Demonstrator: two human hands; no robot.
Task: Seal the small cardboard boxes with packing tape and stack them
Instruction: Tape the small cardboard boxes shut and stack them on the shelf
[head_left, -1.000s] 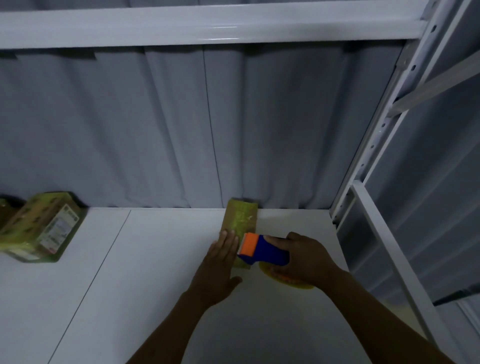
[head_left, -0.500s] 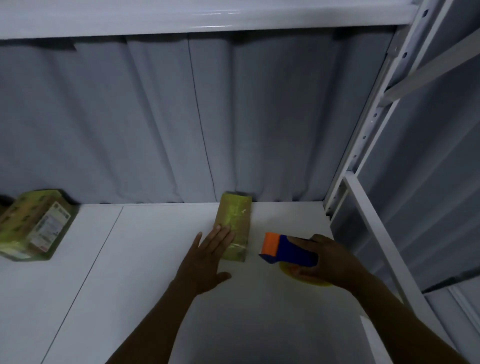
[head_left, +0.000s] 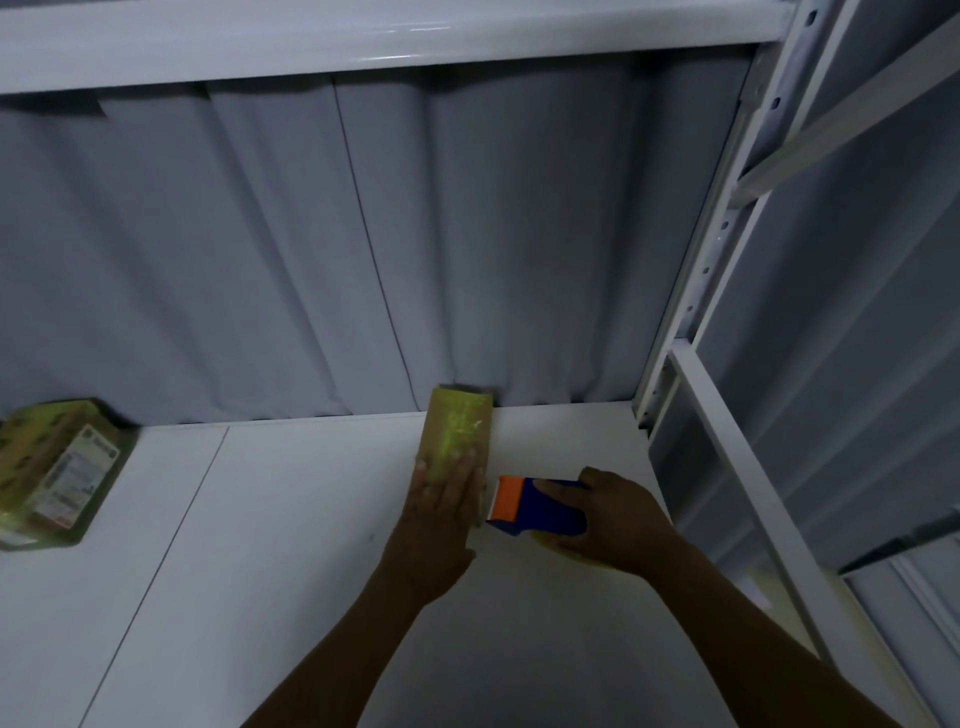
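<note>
Small cardboard box (head_left: 460, 431) is pinned again under the flat, straight-fingered left hand (head_left: 441, 512), and the right hand (head_left: 621, 522), gripping the tape dispenser (head_left: 537, 506), has returned beside it: taping likely resumes.

surface: white shelf board (head_left: 270, 582), seam (head_left: 171, 525) running front to back at left | back: grey pleated curtain (head_left: 260, 260) hanging to the board's far edge | above: white metal shelf beam (head_left: 363, 47) | right: white perforated upright (head_left: 727, 218), slanting brace (head_left: 852, 114) | light: dim, bluish
</note>
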